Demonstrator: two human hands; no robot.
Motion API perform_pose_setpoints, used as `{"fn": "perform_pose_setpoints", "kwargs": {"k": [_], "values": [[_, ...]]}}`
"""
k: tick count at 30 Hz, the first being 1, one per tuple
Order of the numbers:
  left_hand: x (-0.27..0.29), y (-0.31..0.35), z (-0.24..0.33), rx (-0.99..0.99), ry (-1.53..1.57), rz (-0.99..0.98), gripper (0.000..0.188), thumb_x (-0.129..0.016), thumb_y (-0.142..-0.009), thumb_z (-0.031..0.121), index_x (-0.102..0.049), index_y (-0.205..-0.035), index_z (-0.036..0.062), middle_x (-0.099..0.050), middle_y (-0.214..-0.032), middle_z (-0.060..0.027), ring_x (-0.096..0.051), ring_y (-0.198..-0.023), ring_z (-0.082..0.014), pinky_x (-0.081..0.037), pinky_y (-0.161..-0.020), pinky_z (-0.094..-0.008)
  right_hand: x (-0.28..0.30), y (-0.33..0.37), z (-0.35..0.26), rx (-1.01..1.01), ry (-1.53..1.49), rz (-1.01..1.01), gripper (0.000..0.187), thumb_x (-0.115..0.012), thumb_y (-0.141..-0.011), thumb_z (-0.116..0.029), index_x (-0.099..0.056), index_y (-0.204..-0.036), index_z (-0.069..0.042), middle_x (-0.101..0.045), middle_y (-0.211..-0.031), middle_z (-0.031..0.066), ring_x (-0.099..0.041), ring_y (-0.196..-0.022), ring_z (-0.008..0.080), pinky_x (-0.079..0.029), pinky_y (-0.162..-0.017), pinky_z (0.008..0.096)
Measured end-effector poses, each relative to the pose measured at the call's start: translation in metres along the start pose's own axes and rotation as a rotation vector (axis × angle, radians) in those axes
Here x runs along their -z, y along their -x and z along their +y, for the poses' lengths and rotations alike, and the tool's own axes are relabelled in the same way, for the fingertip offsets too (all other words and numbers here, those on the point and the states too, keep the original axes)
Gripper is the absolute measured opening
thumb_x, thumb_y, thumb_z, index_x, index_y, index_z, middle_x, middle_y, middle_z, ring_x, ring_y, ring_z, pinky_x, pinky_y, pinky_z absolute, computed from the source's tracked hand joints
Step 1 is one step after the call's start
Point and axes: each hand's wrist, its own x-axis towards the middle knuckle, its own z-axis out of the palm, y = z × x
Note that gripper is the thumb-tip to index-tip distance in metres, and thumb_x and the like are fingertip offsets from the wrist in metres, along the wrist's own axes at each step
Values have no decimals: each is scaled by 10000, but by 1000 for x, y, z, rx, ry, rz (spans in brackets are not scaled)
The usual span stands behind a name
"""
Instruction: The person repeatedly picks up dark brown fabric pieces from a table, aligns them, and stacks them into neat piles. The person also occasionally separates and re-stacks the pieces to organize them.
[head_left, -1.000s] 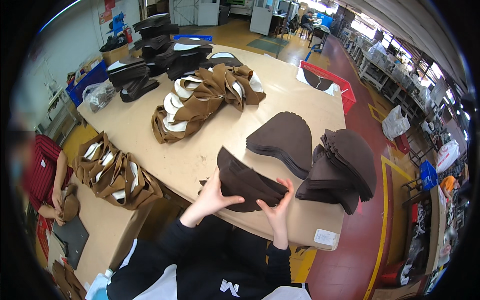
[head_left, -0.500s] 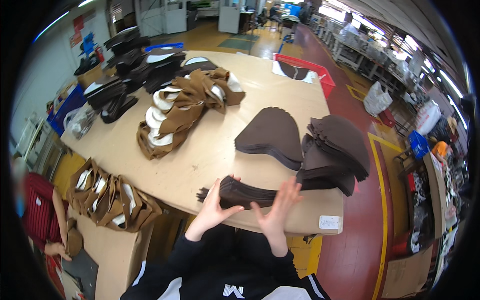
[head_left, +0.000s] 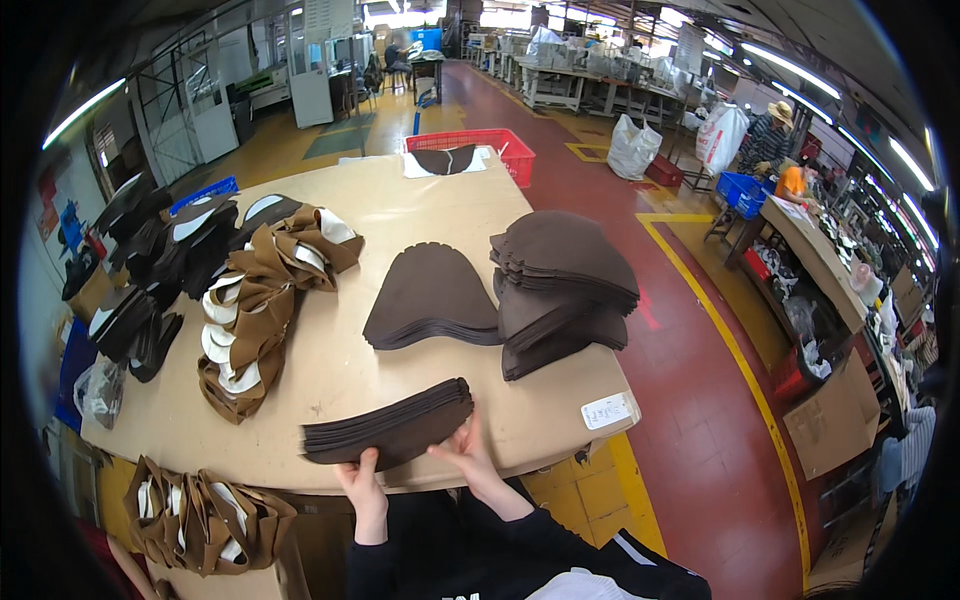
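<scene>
While both hands, left hand [head_left: 362,488] and right hand [head_left: 468,462], stay clamped on it, the felt stack [head_left: 388,430] now lies flatter.

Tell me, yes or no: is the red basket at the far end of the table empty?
No. The red basket holds a dark brown cut piece lying on something white.

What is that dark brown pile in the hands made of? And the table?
The dark brown stack held by the left hand and right hand looks like felt or thick fabric: matte, soft-edged, slightly bending layers. The table seems plain wood board: pale tan, flat, unshiny.
</scene>
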Motion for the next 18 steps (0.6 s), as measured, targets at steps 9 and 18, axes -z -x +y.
{"fn": "perform_pose_setpoints", "kwargs": {"k": [9,18], "values": [[-31,-4,36,37,584,-215,574,-627,-999,399,-418,-1480,165,-530,-1439,-130,-455,-1387,-316,-282,-1231,-495,-14,11,4,460,159,-260,613,-613,-988,-56,-275,-1497,-96,-535,-1406,210,-585,-1218,259,-436,-1078,387],[-41,-5,44,315,388,-380,752,-695,-960,327,-281,-1564,156,-397,-1539,-74,-399,-1428,-273,-323,-1182,-475,-35,-22,-78,436,404,12,584,-795,-824,-1,-537,-1346,47,-675,-1235,112,-634,-1125,193,-494,-1001,345]]}}
